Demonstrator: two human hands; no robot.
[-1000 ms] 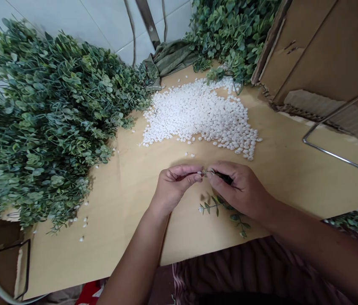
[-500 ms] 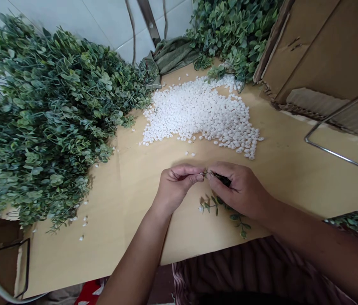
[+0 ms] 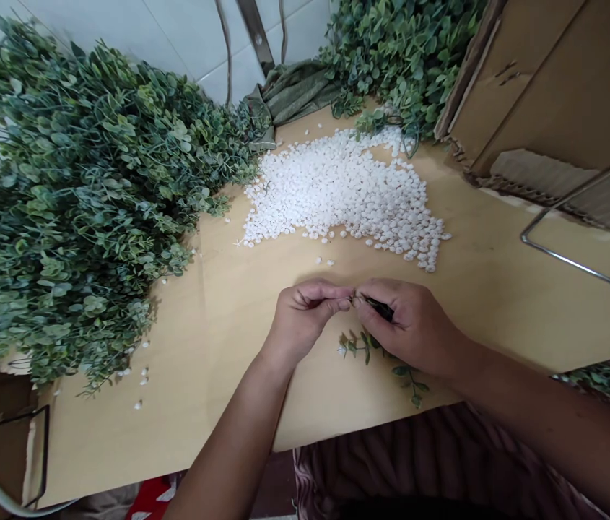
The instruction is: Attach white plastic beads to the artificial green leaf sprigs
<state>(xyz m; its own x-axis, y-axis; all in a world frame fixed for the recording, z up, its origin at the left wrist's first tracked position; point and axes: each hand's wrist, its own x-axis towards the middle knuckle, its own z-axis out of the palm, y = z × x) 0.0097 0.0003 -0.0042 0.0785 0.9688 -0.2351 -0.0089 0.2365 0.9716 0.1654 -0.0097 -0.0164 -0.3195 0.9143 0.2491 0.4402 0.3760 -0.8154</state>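
Near the front of the table my left hand [image 3: 302, 321] is closed in a pinch, thumb against forefinger. What sits between those fingertips is too small to make out. Right beside it, fingertips almost touching, my right hand [image 3: 418, 325] is closed around an artificial leafy sprig [image 3: 403, 370]. Its green leaves hang out below the palm, and a small pale tip shows at its left end. Dark stem or leaf parts show between thumb and forefinger; the rest is hidden by the hand. Beyond both hands lies a wide heap of small white plastic pieces [image 3: 337, 188].
A big mound of artificial greenery [image 3: 82, 195] covers the left side, with another bunch [image 3: 402, 58] at the back. A cardboard box [image 3: 569, 87] and a bent metal wire frame [image 3: 580, 260] stand right. A green cloth [image 3: 299, 90] lies by the wall.
Both hands hold nearly the same pose, fingertips still together. They have shifted only very slightly to the right.
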